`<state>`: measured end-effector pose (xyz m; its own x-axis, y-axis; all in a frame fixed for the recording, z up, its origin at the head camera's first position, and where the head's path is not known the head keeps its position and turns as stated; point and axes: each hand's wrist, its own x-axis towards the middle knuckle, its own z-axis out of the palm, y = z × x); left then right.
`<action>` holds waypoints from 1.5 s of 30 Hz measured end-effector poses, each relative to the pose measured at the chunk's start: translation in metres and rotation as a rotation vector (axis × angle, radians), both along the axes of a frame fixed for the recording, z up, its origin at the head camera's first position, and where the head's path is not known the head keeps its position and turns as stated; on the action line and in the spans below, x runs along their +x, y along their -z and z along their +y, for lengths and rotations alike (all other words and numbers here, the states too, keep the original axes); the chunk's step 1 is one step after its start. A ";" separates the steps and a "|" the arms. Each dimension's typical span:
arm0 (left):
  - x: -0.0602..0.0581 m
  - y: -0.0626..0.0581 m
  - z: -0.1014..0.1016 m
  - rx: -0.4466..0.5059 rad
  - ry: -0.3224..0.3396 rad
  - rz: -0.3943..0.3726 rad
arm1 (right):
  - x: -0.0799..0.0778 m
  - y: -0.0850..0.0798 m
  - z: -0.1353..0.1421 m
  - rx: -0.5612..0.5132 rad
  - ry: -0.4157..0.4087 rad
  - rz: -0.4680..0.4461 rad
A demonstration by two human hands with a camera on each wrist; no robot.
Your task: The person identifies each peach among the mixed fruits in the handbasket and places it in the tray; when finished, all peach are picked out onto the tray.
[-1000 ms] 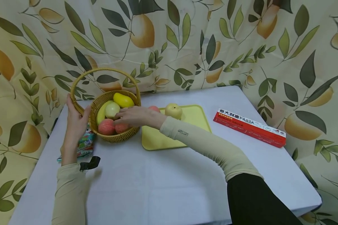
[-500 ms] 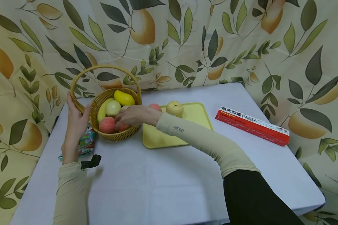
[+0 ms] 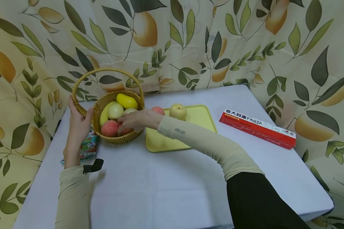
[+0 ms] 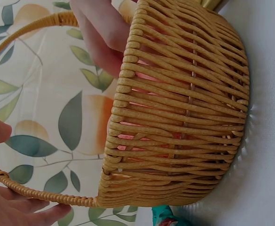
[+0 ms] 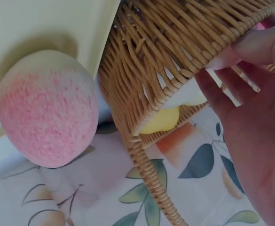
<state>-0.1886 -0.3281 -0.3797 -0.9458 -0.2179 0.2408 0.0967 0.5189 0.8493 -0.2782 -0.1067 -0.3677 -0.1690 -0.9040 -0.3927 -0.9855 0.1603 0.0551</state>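
My left hand (image 3: 78, 124) holds the left side of the wicker basket's handle (image 4: 57, 197), thumb on one side and fingers on the other. Inside the basket (image 3: 117, 140), my right hand (image 3: 134, 120) grips a peach (image 5: 225, 59) near the front right rim, its fingers and thumb partly hiding it. Left of that lies another peach (image 3: 110, 128). Behind them are a banana (image 3: 104, 116), a yellow mango (image 3: 126, 101), a pale green round fruit (image 3: 115, 111) and a second pale fruit (image 3: 130, 110), partly covered by my right hand.
Right of the basket, a yellow tray (image 3: 166, 144) bears a pink-white peach (image 5: 48, 110) and a pale yellow round fruit (image 3: 178, 112). A red pasta box (image 3: 258, 128) lies farther right. A colourful snack packet (image 3: 89, 146) sits by my left wrist. Patterned cloth (image 3: 172, 47) hangs behind the table.
My right hand has shifted slightly left and its fingers have curled down around the peach, uncovering some of the pale fruit behind. My left hand stays at the handle.
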 end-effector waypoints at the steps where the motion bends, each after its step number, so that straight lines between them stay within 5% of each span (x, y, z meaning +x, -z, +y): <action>1: 0.001 0.001 0.000 0.001 -0.001 -0.004 | 0.000 0.001 0.001 -0.013 -0.003 -0.005; 20: 0.000 0.000 -0.002 -0.012 -0.009 0.014 | -0.009 0.011 0.039 -0.394 0.223 -0.310; 33: -0.001 0.002 -0.001 -0.005 0.000 0.021 | -0.008 -0.001 0.091 -0.601 0.248 -0.274; 45: -0.002 0.004 -0.002 -0.001 -0.010 0.009 | 0.008 -0.008 0.192 -0.737 0.342 -0.122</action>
